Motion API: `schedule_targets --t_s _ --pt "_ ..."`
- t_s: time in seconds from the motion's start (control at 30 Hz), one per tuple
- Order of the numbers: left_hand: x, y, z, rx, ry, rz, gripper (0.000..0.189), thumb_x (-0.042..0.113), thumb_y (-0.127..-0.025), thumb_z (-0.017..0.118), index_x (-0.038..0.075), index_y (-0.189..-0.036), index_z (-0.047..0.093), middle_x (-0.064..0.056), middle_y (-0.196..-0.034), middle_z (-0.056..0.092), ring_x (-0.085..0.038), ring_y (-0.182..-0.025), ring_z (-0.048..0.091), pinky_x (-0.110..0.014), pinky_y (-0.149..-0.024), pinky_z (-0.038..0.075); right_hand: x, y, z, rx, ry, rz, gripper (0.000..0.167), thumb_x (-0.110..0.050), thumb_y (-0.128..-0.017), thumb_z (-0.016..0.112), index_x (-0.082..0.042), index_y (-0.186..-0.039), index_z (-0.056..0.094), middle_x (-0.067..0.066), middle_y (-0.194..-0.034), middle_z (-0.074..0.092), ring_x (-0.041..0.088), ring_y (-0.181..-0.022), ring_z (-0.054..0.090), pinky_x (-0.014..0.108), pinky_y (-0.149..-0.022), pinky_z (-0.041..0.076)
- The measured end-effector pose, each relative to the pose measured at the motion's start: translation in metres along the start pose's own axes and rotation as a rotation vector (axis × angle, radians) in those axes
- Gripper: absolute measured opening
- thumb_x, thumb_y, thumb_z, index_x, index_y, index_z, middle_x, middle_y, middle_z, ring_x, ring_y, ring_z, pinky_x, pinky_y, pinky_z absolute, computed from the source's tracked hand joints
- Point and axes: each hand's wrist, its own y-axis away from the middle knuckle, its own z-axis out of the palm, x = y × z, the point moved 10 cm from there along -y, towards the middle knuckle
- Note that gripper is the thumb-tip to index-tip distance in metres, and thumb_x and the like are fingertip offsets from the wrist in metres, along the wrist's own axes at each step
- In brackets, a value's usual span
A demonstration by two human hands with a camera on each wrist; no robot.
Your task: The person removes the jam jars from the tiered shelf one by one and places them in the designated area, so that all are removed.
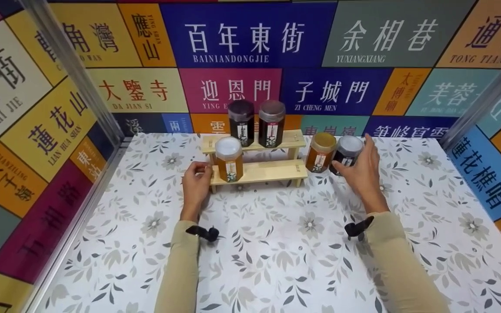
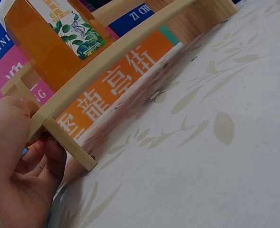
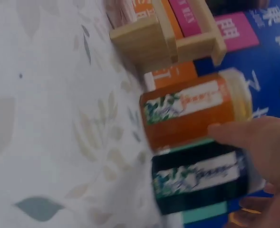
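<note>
A two-step wooden display rack (image 1: 272, 171) stands near the back wall. My left hand (image 1: 197, 184) grips the left end of its lower step; in the left wrist view the thumb lies over the plank's end (image 2: 37, 124) and the fingers curl beneath. An amber jar with a white lid (image 1: 229, 167) sits at that step's left. Two dark jars, one on the left (image 1: 241, 126) and one beside it (image 1: 271, 126), occupy the upper step. Right of the rack, my right hand (image 1: 365, 171) holds a dark, pale-lidded jar (image 3: 197, 178) by its upper part, beside a yellow-lidded amber jar (image 3: 192, 109).
A white tabletop with grey flowers and leaves (image 1: 276, 243) lies beneath everything. Behind and along both sides rise panels of coloured signs (image 1: 242, 34). Metal posts stand at the left corner (image 1: 76, 74) and the right corner (image 1: 485, 82).
</note>
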Motion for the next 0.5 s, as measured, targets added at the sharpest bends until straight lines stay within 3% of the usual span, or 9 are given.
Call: schedule_targets --t_s 0.1,0.2,0.33,0.5 --pt "0.000 0.001 0.000 0.000 -0.005 0.008 0.017 0.022 -0.105 0.069 0.008 -0.113 0.073 -0.011 -0.109 0.072 -0.021 -0.100 0.068 -0.031 -0.087 0.057 -0.033 0.006 -0.007 0.113 0.053 -0.118 0.112 -0.023 -0.088 0.091 -0.010 -0.172 0.018 0.027 -0.171 0.032 0.045 -0.161 0.029 0.062 -0.130 0.029" --pt "0.000 0.001 0.000 -0.004 -0.007 0.008 0.018 0.022 -0.105 0.068 0.008 -0.114 0.073 -0.012 -0.109 0.072 -0.022 -0.101 0.068 -0.032 -0.088 0.057 -0.066 0.017 -0.003 0.173 0.014 -0.239 0.098 -0.019 -0.087 0.092 -0.009 -0.166 0.034 0.023 -0.166 0.043 0.042 -0.156 0.036 0.060 -0.129 0.032" --pt "0.001 0.000 0.000 -0.003 -0.002 0.006 0.018 0.022 -0.105 0.068 0.007 -0.114 0.073 -0.012 -0.110 0.072 -0.022 -0.101 0.068 -0.033 -0.088 0.057 -0.103 0.035 0.023 0.145 -0.099 -0.368 0.080 -0.012 -0.090 0.088 -0.009 -0.158 0.047 0.017 -0.157 0.055 0.036 -0.146 0.050 0.056 -0.124 0.042" --pt "0.002 0.000 0.000 -0.006 0.003 0.008 0.017 0.020 -0.105 0.068 0.007 -0.114 0.073 -0.012 -0.109 0.071 -0.022 -0.100 0.068 -0.033 -0.089 0.057 -0.137 0.058 0.072 0.028 -0.212 -0.474 0.066 -0.005 -0.093 0.083 -0.007 -0.152 0.055 0.013 -0.149 0.062 0.031 -0.134 0.060 0.053 -0.114 0.052"
